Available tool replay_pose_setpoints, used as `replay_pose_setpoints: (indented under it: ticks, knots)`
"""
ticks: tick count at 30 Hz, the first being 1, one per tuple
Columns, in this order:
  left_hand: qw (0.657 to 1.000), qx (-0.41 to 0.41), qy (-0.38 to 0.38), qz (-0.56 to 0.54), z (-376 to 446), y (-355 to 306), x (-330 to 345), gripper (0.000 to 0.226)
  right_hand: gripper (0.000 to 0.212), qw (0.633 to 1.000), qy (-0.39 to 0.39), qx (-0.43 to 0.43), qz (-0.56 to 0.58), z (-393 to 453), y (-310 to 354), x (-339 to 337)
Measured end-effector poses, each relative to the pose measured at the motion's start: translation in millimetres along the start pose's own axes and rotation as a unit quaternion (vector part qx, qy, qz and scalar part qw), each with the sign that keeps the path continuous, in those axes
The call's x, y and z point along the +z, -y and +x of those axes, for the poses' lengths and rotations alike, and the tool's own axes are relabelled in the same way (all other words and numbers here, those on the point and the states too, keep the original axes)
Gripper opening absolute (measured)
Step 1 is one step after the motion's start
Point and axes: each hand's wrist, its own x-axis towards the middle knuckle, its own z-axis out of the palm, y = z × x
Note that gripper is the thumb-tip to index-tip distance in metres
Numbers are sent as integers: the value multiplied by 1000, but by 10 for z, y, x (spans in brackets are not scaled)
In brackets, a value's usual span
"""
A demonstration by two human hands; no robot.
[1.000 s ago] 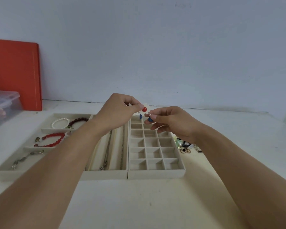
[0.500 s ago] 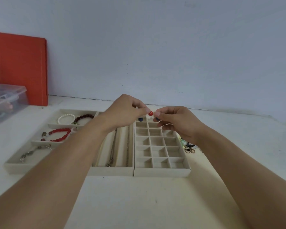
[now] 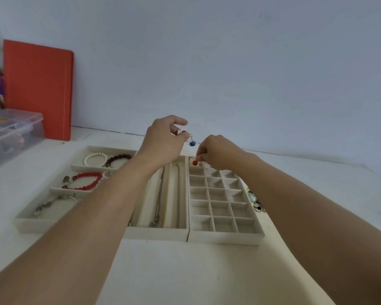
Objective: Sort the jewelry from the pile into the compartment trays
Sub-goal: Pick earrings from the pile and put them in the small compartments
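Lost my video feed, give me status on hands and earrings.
Left hand pinches an earring, blue bead dangling. Right hand lowers a red-bead earring into the grid tray, far-left cell. Nothing in the way.

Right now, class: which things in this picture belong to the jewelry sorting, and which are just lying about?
Belong to the job:
- grid tray
- red earring pinched by the right hand
- blue earring dangling from the left hand
- jewelry pile
- bracelet tray, chain tray

Lying about:
- orange folder
- clear plastic box
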Motion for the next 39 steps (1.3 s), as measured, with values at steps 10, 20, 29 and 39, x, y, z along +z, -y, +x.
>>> replay_pose_setpoints:
  ticks: [10,20,29,39]
  knots:
    - [1000,-1,18,-8,16,12,-3,18,6,1000,20,-7,-17,181,18,75]
    - [999,-5,31,-17,15,12,7,18,10,1000,6,-11,18,127,32,19]
    - [999,-8,37,-19,8,1,21,16,8,1000,12,-27,-7,139,13,139]
    - [999,-3,41,-21,5,-12,18,17,11,999,-10,-38,-23,115,25,145]
